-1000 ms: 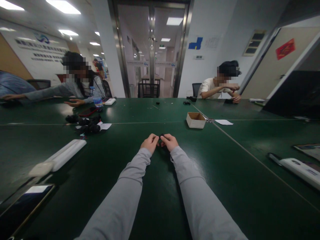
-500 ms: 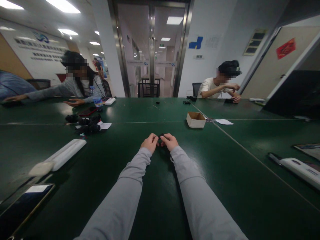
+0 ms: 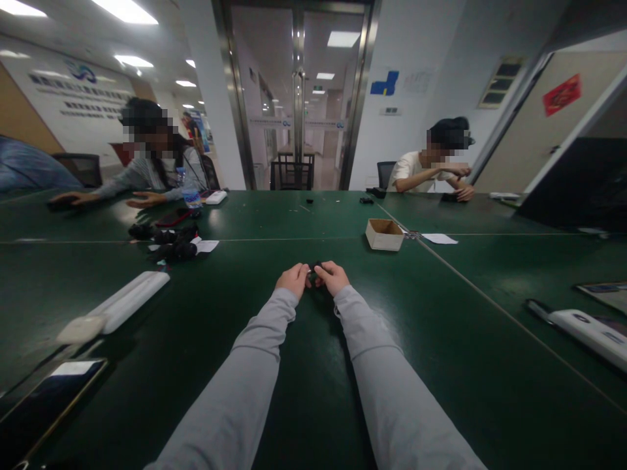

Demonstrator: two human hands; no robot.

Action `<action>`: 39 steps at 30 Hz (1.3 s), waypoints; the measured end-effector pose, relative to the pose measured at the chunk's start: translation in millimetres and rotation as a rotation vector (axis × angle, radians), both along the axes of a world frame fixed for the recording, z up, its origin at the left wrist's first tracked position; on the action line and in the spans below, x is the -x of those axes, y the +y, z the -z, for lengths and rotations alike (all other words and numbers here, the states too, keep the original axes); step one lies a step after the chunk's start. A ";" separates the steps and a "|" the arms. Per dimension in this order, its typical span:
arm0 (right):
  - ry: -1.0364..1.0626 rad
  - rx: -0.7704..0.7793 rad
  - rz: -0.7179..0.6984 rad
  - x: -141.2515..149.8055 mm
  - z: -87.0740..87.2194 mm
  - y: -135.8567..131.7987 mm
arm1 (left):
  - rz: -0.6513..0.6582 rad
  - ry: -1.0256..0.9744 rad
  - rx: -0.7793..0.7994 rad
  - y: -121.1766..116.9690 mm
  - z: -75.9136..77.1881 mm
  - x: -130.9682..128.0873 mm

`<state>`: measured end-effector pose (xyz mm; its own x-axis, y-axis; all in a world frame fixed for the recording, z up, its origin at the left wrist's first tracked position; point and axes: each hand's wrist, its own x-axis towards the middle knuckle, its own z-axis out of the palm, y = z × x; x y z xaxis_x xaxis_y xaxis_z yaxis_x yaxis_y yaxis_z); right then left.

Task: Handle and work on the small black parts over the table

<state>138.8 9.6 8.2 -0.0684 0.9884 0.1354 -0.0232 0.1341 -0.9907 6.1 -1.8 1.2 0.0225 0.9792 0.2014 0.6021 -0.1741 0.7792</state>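
Note:
My two hands meet over the green table (image 3: 235, 307) at the middle of the view. My right hand (image 3: 334, 279) is closed, pinching a small black object (image 3: 317, 267) between thumb and fingers. Its kind is too small to tell. Close beside it, my left hand (image 3: 292, 281) is closed too, fingertips at the object's left end. A small pale, shiny bit shows there. What sits inside the left fingers is hidden.
Beyond my right hand stands an open cardboard box (image 3: 385, 235), with white paper (image 3: 439, 239) beside it. Black gear (image 3: 174, 248) lies at left, near a long white device (image 3: 136, 301) and a phone (image 3: 53, 405). Two people (image 3: 157, 156) (image 3: 426, 163) sit across the table.
My left fingertips have shifted slightly left, and a pale bit now shows beside the black object. The person at left has drawn a hand with a dark object inward.

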 end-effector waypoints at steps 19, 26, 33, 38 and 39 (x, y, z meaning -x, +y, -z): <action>-0.005 0.023 0.014 -0.2 1.5 1.4 | 0.005 -0.028 -0.005 -1.3 -0.3 0.4; -0.007 0.002 0.000 -0.1 2.9 1.8 | 0.002 0.026 -0.004 1.2 1.9 2.2; -0.010 0.017 0.009 -1.0 4.9 4.0 | 0.005 -0.028 -0.031 -3.2 -1.4 -0.1; -0.017 0.000 0.016 -0.1 5.3 3.8 | -0.005 0.007 -0.019 -1.9 -1.0 1.1; -0.014 -0.003 0.009 0.1 5.0 3.6 | -0.005 0.011 -0.017 -1.3 -1.0 1.3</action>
<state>138.7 13.2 3.1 -0.0612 0.9886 0.1379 -0.0079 0.1377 -0.9904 4.8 -3.1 2.2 0.0194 0.9758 0.2178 0.6114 -0.1839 0.7696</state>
